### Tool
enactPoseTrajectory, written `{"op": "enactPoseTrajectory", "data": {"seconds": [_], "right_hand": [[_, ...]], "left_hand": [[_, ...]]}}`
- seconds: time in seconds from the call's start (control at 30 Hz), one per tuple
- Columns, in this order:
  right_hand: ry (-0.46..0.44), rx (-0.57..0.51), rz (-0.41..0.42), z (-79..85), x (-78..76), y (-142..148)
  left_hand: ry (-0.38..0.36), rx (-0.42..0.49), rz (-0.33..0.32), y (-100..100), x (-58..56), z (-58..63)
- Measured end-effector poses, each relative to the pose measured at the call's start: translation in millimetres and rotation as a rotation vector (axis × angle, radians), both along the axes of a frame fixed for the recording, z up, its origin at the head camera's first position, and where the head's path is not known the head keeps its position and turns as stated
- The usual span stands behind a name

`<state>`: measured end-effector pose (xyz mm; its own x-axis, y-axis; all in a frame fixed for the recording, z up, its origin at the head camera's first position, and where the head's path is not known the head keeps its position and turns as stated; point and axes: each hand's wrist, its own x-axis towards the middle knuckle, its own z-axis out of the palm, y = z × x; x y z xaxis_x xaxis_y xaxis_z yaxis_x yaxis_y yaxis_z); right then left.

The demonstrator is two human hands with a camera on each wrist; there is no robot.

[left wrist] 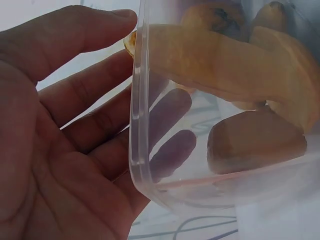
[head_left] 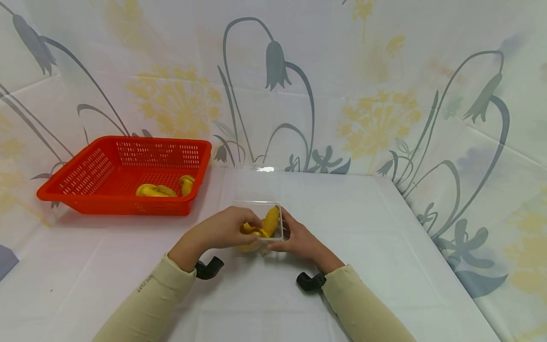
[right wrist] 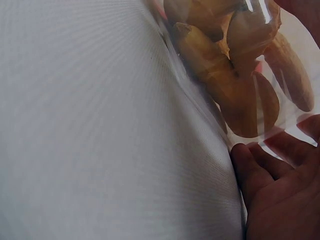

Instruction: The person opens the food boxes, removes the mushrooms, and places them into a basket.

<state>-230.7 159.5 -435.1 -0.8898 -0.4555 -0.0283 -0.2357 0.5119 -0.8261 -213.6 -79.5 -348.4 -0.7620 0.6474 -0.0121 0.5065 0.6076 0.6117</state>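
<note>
A clear plastic box (head_left: pixel 282 223) stands on the white-covered table and holds several yellow mushrooms (head_left: pixel 271 222). Through its wall in the right wrist view more mushrooms (right wrist: pixel 245 95) show, piled together. My left hand (head_left: pixel 228 227) reaches over the box's left side, its fingers curled down inside. In the left wrist view its thumb and index finger are at the end of one mushroom (left wrist: pixel 200 60) that juts to the rim; the exact contact is partly hidden. My right hand (head_left: pixel 299 240) grips the box's right side, thumb at the near corner and fingers along the wall.
A red perforated basket (head_left: pixel 85 204) with a few mushrooms (head_left: pixel 155 191) stands at the back left. Behind the box, a clear flap (head_left: pixel 256 183) like a raised lid stands up. Flower-printed cloth hangs behind and at the right. Black wrist devices (head_left: pixel 209 268) sit below both hands.
</note>
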Motion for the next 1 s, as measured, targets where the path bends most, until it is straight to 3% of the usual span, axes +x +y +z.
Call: {"op": "enactPoseTrajectory", "data": {"seconds": [0.7, 1.0], "right_hand": [[-0.002, -0.011, -0.008, 1.4, 1.9, -1.0], [-0.001, 0.001, -0.013, 0.9, 1.3, -0.5]], "left_hand": [[0.016, 0.007, -0.084, -1.8, -2.3, -3.3], [-0.01, 0.018, -0.063, -4.8, -4.3, -3.9]]}}
